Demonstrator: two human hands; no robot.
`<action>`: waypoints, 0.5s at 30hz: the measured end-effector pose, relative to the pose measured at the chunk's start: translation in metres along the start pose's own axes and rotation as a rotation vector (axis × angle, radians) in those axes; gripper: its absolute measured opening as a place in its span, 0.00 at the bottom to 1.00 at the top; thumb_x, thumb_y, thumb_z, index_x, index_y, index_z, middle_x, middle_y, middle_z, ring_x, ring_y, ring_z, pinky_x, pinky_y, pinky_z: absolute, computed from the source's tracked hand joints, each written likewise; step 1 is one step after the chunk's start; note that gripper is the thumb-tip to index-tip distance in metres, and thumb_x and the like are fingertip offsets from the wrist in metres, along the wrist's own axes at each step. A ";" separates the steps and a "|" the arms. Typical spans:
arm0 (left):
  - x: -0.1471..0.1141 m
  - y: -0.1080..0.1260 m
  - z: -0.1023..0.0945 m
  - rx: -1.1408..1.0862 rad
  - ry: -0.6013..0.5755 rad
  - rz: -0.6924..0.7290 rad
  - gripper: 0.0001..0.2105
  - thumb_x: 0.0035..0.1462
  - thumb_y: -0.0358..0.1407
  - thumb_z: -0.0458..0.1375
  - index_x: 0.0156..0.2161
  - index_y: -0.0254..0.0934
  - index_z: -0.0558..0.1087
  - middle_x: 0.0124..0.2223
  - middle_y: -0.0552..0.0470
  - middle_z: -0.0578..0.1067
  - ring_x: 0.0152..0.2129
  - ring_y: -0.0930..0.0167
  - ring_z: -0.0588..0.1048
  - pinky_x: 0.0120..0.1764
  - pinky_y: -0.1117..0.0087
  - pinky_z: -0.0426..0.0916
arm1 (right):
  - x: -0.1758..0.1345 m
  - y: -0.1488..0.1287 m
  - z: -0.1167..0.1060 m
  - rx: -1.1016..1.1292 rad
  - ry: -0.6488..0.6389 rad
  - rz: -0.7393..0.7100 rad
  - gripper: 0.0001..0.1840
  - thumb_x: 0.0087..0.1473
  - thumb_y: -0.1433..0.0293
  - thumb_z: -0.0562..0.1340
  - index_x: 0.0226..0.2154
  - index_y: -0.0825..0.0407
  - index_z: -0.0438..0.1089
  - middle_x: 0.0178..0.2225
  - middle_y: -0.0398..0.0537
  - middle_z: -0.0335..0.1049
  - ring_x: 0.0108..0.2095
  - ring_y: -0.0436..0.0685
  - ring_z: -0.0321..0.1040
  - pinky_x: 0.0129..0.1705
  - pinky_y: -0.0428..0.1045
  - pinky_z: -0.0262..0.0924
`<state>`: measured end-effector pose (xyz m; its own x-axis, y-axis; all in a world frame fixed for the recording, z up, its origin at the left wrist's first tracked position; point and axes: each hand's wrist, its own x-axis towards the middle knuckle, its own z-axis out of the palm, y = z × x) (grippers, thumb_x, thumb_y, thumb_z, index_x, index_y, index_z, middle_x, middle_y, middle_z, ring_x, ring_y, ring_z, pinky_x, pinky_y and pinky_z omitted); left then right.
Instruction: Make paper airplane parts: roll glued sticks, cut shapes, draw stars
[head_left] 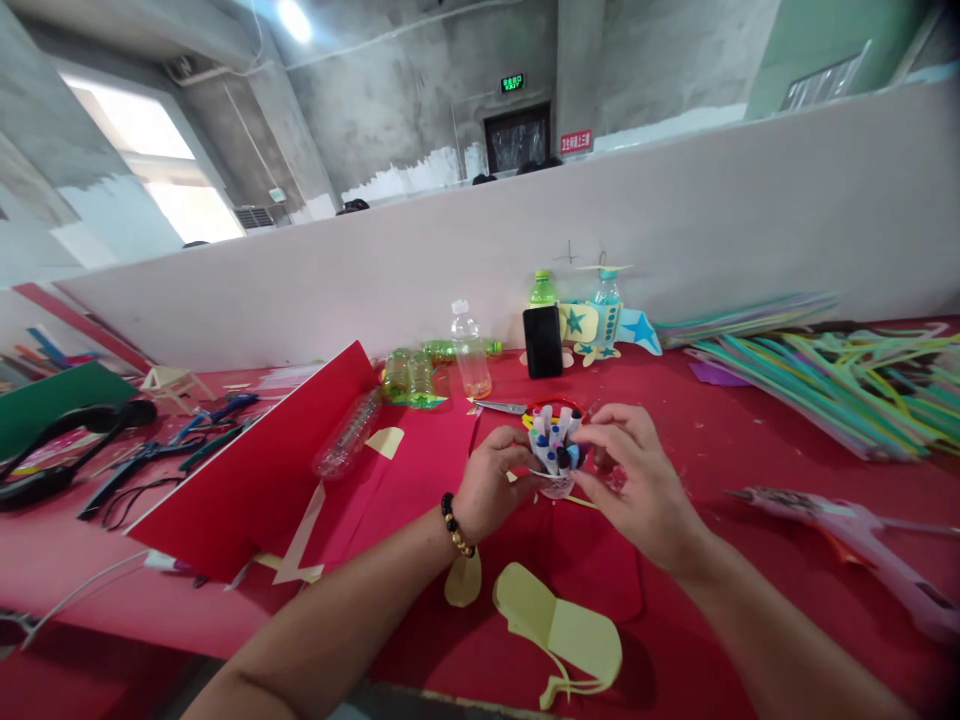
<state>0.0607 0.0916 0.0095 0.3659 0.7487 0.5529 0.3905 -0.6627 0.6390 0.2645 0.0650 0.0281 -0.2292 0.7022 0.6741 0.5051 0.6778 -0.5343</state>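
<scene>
A small clear cup (557, 487) packed with white marker pens (553, 440), their ends of several colours, is between my two hands. My left hand (491, 480), with a beaded bracelet at the wrist, grips the cup from the left, its thumb at the rim. From the right, my right hand (637, 475) curves round the cup and pens, thumb low by the rim and index finger by the pens. Scissors (504, 407) with red handles lie just behind the cup. Nearer me are a folded yellow paper cutout (559, 620) and a smaller yellow piece (463, 580).
A pink glue gun (855, 545) lies at right, before a heap of pastel straws (840, 390). Behind stand a clear bottle (471, 355), a black phone (543, 342) and decorated bottles (607, 310). A red board (262, 470) leans at left, near pliers (142, 465) and headphones (52, 480).
</scene>
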 end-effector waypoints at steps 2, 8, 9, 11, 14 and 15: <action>0.000 0.000 0.000 0.003 -0.006 0.008 0.07 0.51 0.38 0.64 0.29 0.36 0.76 0.38 0.47 0.72 0.35 0.69 0.73 0.39 0.70 0.69 | 0.000 0.003 0.001 -0.070 -0.057 0.005 0.20 0.52 0.76 0.59 0.48 0.45 0.64 0.49 0.53 0.52 0.40 0.56 0.64 0.39 0.53 0.66; -0.001 -0.003 0.001 0.013 -0.024 0.020 0.07 0.51 0.38 0.65 0.30 0.36 0.77 0.39 0.46 0.72 0.36 0.69 0.73 0.39 0.70 0.69 | 0.004 0.010 0.000 -0.083 -0.052 -0.009 0.11 0.56 0.77 0.55 0.40 0.48 0.67 0.50 0.53 0.55 0.47 0.59 0.64 0.47 0.55 0.64; 0.000 -0.004 0.001 0.017 -0.026 0.024 0.07 0.51 0.38 0.65 0.30 0.36 0.77 0.39 0.46 0.73 0.36 0.69 0.73 0.40 0.70 0.69 | 0.004 0.009 -0.002 -0.076 -0.039 -0.018 0.09 0.57 0.76 0.55 0.39 0.49 0.67 0.49 0.53 0.56 0.48 0.60 0.64 0.48 0.55 0.63; 0.000 -0.003 0.000 0.030 -0.024 0.024 0.06 0.50 0.37 0.65 0.30 0.36 0.77 0.38 0.46 0.73 0.35 0.69 0.73 0.39 0.70 0.69 | 0.005 0.006 -0.006 -0.067 0.033 -0.044 0.07 0.57 0.75 0.56 0.37 0.49 0.67 0.47 0.53 0.59 0.49 0.60 0.63 0.50 0.55 0.61; 0.001 -0.003 -0.001 0.043 -0.013 0.005 0.05 0.50 0.36 0.66 0.29 0.36 0.77 0.36 0.47 0.73 0.34 0.69 0.72 0.38 0.70 0.69 | 0.004 0.001 -0.014 -0.023 0.212 -0.028 0.05 0.57 0.74 0.58 0.37 0.49 0.67 0.43 0.51 0.64 0.45 0.59 0.66 0.48 0.55 0.62; 0.001 -0.003 -0.001 0.042 -0.009 -0.006 0.05 0.49 0.36 0.66 0.30 0.36 0.77 0.36 0.47 0.73 0.34 0.69 0.72 0.38 0.70 0.69 | 0.004 0.001 -0.016 0.009 0.262 0.011 0.05 0.57 0.73 0.58 0.37 0.48 0.67 0.41 0.50 0.65 0.42 0.58 0.67 0.45 0.54 0.63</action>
<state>0.0594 0.0942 0.0086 0.3709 0.7527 0.5439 0.4281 -0.6584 0.6191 0.2773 0.0647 0.0388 0.0004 0.6294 0.7770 0.4984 0.6735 -0.5458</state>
